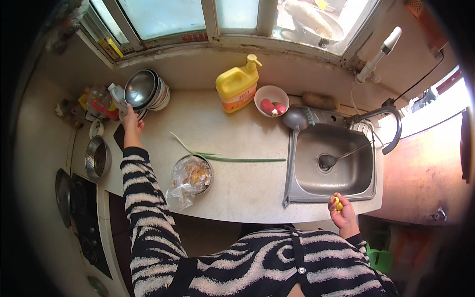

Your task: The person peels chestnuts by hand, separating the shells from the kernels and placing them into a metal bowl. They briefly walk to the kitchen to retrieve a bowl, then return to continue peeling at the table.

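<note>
My left hand (133, 120) reaches to the stack of bowls (141, 89) at the counter's back left, its fingers at the lower edge of the tilted metal bowl. Whether the fingers grip a bowl or only touch it cannot be made out. Small yellow pieces (338, 204) are held in my right hand (343, 212), in front of the sink's near edge. Between the hands, a plastic bag with brown food (196, 174) lies in a round metal bowl. Green onion stalks (245, 160) lie behind and beside it. A white bowl (261, 91) at the back holds reddish vegetables (268, 106).
A yellow pump jug (237, 87) stands by the wall. One ladle (295, 118) rests at the edge of the steel sink (334, 185); another (328, 160) lies inside, under the curved faucet (397, 126). At left are a hammered metal pot (98, 157), bottles and a black stove (89, 222).
</note>
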A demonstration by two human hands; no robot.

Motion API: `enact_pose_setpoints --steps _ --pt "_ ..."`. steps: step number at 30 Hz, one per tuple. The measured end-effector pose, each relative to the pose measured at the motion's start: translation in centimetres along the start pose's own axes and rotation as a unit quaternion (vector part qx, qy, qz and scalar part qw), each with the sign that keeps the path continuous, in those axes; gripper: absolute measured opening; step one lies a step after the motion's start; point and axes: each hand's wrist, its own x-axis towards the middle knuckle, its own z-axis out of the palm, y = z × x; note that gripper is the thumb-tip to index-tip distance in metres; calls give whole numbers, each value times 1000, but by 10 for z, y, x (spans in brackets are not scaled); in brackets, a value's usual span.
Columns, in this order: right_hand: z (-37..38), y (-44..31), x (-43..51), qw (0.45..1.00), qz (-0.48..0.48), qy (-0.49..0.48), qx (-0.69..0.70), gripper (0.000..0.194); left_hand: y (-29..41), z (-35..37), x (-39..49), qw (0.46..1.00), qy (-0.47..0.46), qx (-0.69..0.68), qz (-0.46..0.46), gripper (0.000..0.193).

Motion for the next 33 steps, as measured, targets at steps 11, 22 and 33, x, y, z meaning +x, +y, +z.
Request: enact_pose_setpoints --steps 11,22,33 --pt "-12 15 -2 998 -1 57 4 10 -4 20 50 997 30 -63 -36 39" --pt "-9 40 -5 998 12 62 -25 10 5 23 43 988 87 116 53 39" --pt "-14 22 -4 999 -20 6 -42 8 50 2 -25 990 -31 -48 130 24"
